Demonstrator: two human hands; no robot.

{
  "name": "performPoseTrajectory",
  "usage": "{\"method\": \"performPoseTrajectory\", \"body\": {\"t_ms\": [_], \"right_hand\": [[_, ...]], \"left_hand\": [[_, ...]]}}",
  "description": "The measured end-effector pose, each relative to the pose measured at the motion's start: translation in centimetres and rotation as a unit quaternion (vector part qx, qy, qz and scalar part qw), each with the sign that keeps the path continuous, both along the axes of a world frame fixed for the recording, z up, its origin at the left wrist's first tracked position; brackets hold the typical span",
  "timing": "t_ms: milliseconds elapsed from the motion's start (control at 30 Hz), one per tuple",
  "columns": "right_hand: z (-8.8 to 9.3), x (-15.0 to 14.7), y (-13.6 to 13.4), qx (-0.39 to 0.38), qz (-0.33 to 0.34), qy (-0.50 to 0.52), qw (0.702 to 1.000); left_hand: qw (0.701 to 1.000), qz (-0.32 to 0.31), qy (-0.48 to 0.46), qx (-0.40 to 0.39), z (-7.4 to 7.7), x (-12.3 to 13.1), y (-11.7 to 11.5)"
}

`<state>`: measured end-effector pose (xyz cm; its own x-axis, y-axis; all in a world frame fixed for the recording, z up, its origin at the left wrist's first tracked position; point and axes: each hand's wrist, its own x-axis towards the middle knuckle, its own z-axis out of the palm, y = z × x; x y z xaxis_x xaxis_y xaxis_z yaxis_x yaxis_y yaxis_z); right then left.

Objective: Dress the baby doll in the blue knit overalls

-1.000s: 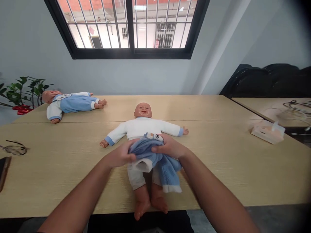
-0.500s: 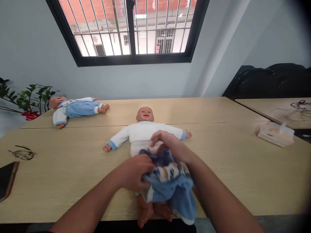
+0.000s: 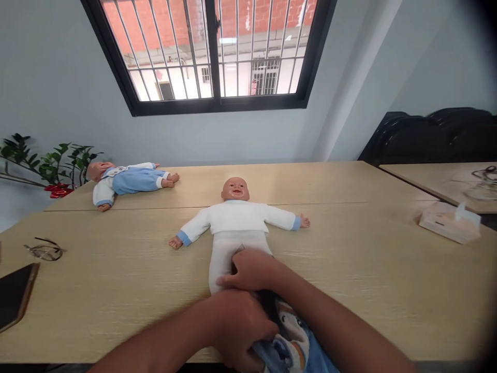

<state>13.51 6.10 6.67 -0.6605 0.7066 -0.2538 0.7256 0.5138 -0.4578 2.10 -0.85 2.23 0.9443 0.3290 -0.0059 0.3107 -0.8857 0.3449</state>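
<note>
A baby doll (image 3: 236, 223) in a white top lies on its back in the middle of the wooden table (image 3: 116, 269), arms spread, its lower body bare white. My left hand (image 3: 236, 326) is closed on the blue dungarees (image 3: 295, 347) at the table's near edge, over the doll's hidden legs. My right hand (image 3: 248, 272) rests on the doll's hips with fingers curled, touching the top of the garment. The dungarees show a cartoon print and hang partly below the frame.
A second doll (image 3: 128, 181) in blue clothes lies at the far left. Glasses (image 3: 44, 249) and a dark phone (image 3: 13, 295) sit at the left edge. A tissue box (image 3: 448, 223) is at the right, a plant (image 3: 46, 163) behind the table, black chairs (image 3: 438, 134) at the far right.
Both hands have pulled the blue dungarees down from the doll's waist toward me, past its legs to the table edge. The doll's white lower body is now uncovered.
</note>
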Motion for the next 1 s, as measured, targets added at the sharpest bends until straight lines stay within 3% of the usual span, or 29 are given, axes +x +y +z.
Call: {"method": "performPoseTrajectory", "body": {"t_ms": [133,233,267,333,367,400,467,667,800,900,1000], "right_hand": [[-0.5,-0.6,0.9,-0.052,-0.083,0.129,0.987],[-0.3,-0.5,1.6,-0.151,-0.158,0.276,0.936],[-0.1,-0.3,1.8,-0.21,-0.172,0.342,0.9],[0.4,0.3,2.0,-0.328,-0.202,0.488,0.783],[0.6,0.7,2.1,-0.365,-0.217,0.548,0.721],[0.8,1.1,2.2,-0.377,-0.23,0.589,0.677],[1.0,1.9,2.6,-0.37,-0.241,0.625,0.644],[0.2,3.8,3.6,-0.366,-0.167,0.642,0.653],[-0.6,4.2,3.5,-0.362,-0.168,0.589,0.703],[-1.4,3.8,3.4,-0.363,-0.144,0.561,0.73],[-2.2,2.7,3.4,-0.359,-0.151,0.565,0.727]], "left_hand": [[0.998,-0.013,-0.056,0.041,-0.5,-0.3,0.0],[0.996,-0.006,-0.071,0.049,-0.2,-0.7,0.0],[0.996,-0.005,-0.072,0.048,-0.1,-0.8,-0.1],[0.996,-0.013,-0.079,0.041,0.1,-1.0,-0.2],[0.996,-0.017,-0.083,0.034,0.1,-1.1,-0.2],[0.996,-0.019,-0.086,0.025,0.1,-1.1,-0.2],[0.996,-0.006,-0.088,0.011,0.1,-1.5,0.0],[0.986,0.156,-0.058,0.01,1.8,-3.9,2.3],[0.961,0.214,-0.172,0.043,2.8,-5.5,3.7],[0.914,0.249,-0.304,0.103,2.5,-5.9,4.3],[0.817,0.32,-0.41,0.248,2.0,-5.9,4.7]]}}
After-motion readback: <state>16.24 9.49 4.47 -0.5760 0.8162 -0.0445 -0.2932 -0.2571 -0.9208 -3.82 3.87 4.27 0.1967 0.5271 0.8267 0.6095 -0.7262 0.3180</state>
